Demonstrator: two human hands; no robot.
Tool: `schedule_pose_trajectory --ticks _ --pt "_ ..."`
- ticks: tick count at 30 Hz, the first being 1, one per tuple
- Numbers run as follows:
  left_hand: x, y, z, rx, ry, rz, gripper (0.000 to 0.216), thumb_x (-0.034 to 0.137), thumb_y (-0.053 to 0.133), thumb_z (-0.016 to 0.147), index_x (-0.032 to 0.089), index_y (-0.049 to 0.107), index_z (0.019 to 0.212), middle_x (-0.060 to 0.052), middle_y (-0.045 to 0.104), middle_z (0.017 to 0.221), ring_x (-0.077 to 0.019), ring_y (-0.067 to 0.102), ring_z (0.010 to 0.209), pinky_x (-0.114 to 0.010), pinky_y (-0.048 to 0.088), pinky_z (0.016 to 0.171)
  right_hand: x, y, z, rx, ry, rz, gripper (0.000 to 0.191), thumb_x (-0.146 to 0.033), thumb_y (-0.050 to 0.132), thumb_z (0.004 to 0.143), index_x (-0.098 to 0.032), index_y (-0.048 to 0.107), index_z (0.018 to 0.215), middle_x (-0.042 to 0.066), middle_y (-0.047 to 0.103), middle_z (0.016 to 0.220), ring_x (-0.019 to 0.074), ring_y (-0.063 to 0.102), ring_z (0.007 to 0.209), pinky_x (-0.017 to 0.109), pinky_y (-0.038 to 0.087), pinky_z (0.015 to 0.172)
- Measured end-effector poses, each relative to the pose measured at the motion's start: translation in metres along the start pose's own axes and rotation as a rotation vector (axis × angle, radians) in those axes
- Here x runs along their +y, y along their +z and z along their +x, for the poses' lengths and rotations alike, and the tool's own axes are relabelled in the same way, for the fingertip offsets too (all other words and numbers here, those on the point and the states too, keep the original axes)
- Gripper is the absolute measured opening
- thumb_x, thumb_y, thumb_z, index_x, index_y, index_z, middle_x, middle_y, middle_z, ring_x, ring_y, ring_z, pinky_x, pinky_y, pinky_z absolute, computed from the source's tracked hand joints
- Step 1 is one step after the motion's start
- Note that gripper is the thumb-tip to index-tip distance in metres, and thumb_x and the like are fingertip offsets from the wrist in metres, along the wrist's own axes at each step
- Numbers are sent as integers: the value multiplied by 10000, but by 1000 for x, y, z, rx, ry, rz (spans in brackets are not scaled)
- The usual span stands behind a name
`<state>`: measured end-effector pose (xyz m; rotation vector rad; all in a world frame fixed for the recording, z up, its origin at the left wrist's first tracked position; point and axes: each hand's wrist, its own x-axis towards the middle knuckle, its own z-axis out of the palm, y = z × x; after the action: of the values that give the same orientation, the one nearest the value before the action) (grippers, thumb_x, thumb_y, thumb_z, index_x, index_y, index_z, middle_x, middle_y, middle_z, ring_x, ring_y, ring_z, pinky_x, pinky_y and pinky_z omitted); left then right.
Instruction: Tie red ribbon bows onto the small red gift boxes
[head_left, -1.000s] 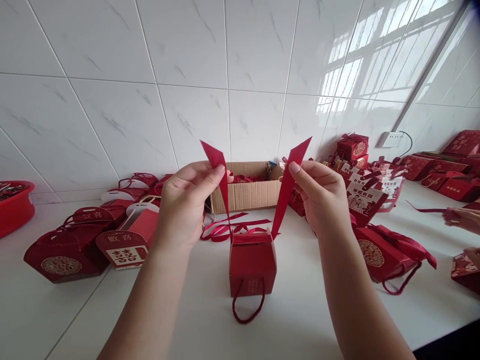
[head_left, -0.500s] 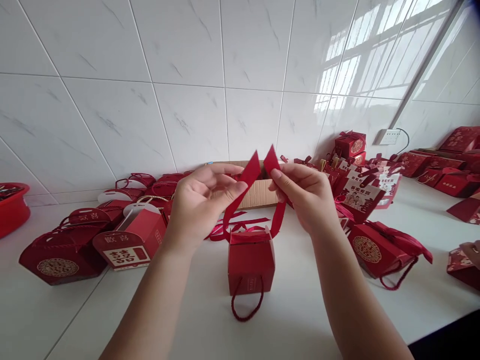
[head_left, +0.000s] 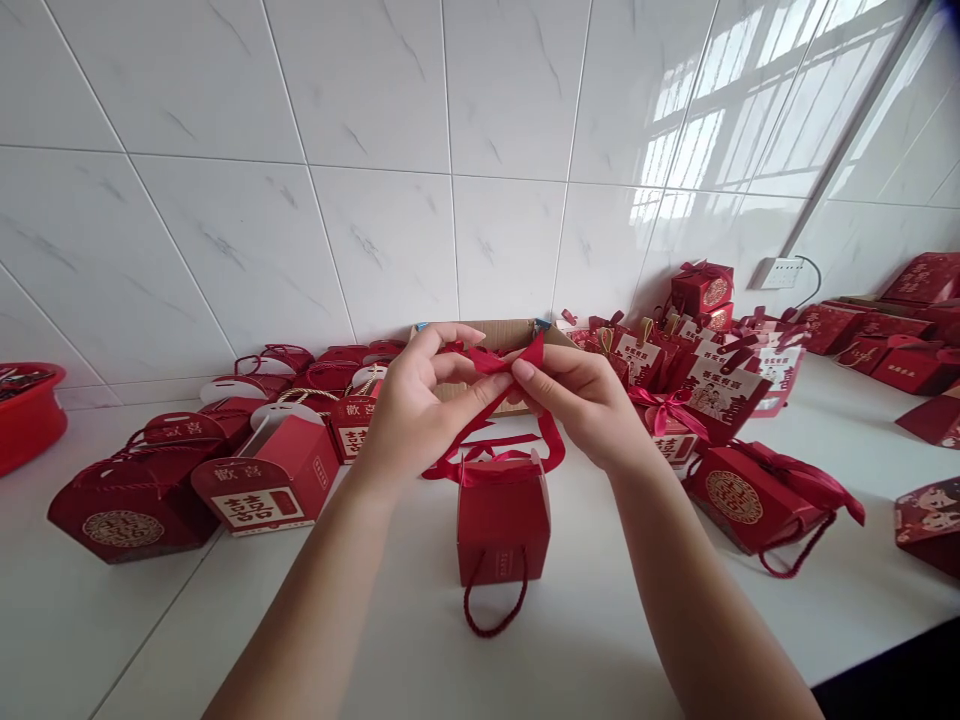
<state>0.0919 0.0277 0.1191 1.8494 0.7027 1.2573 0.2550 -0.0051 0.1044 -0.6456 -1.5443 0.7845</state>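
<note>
A small red gift box (head_left: 502,530) stands upright on the white table, its dark red cord handle (head_left: 491,632) drooping over the near side. Through the top of the box runs a red ribbon (head_left: 553,440), whose two ends rise to my hands. My left hand (head_left: 427,400) pinches one end between thumb and fingers. Close against it, my right hand (head_left: 574,400) pinches the other end. The ends cross where the fingertips meet, above and behind the box. How they overlap is partly hidden by my thumbs.
Red gift boxes (head_left: 259,470) crowd the left side, near a red basin (head_left: 28,415). A cardboard carton (head_left: 495,330) sits against the tiled wall. Ribboned boxes (head_left: 735,495) and small printed bags (head_left: 724,385) stand on the right. A wall socket (head_left: 778,272) is behind them.
Both hands have come together, and the ribbon ends, apart and upright before, now cross at my fingertips. The box stays in place. At the far right edge, another person's fingers have left a box.
</note>
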Motion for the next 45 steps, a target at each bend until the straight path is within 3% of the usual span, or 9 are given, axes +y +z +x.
schedule_pose_trajectory --ticks 8,12,17,23,28,33,37,41,45 --pt "-6 -7 7 -128 -158 -208 291 194 611 775 194 526 1054 -16 651 842 -183 648 849 -308 498 750 7 -11 4 -83 -68 -120 172 -306 560 884 -203 688 933 33 677 860 142 629 806 266 527 716" --pt "-9 -9 10 -120 -203 -197 267 182 601 753 177 552 1015 10 627 758 -151 620 779 -281 473 730 4 -19 3 -222 -193 -438 190 -230 525 897 -207 699 969 44 700 929 159 631 886 296 518 794" --pt "-10 -8 10 -75 -263 -158 260 220 624 732 183 565 982 4 625 752 -157 607 757 -267 449 662 4 -20 1 -230 -294 -775 277 -142 455 907 -209 702 1012 60 680 926 164 627 852 303 520 760" --pt "-15 -6 14 -91 -299 -279 234 395 578 797 180 557 887 7 572 644 -143 562 589 -266 427 558 12 -16 3 -182 -363 -854 308 -136 433 909 -216 709 1018 76 666 927 180 632 855 317 532 746" --pt "-10 -8 8 -49 -67 -22 296 403 415 895 201 557 1059 -17 625 710 -160 594 677 -272 437 630 19 -13 5 -109 -352 -730 269 -208 491 904 -249 690 1081 63 686 979 175 639 898 314 526 787" --pt "-7 -11 -10 102 239 446 321 357 423 910 218 522 1181 8 632 710 -103 446 461 -245 366 512 23 -7 -5 106 -291 -483 231 -246 558 871 -245 708 1047 62 687 1054 185 618 1006 326 484 878" --pt "-16 -25 -20 257 472 689 275 263 501 855 209 565 1117 -34 658 831 -166 589 716 -281 452 734 31 -10 -27 356 -85 -151 204 -324 602 841 -232 732 969 49 703 979 193 612 1000 346 452 895" --pt "-25 -44 -27 173 629 861 199 238 545 820 223 630 999 -34 620 737 -206 570 792 -362 437 885 36 -20 -51 492 125 61 250 -406 676 756 -225 740 915 38 717 917 183 617 913 327 449 836" --pt "-34 -62 -41 86 637 932 119 256 563 823 214 675 827 -34 578 660 -197 524 709 -365 430 857 39 -35 -74 566 270 70 286 -449 724 676 -217 740 844 40 709 888 156 612 805 291 433 778"
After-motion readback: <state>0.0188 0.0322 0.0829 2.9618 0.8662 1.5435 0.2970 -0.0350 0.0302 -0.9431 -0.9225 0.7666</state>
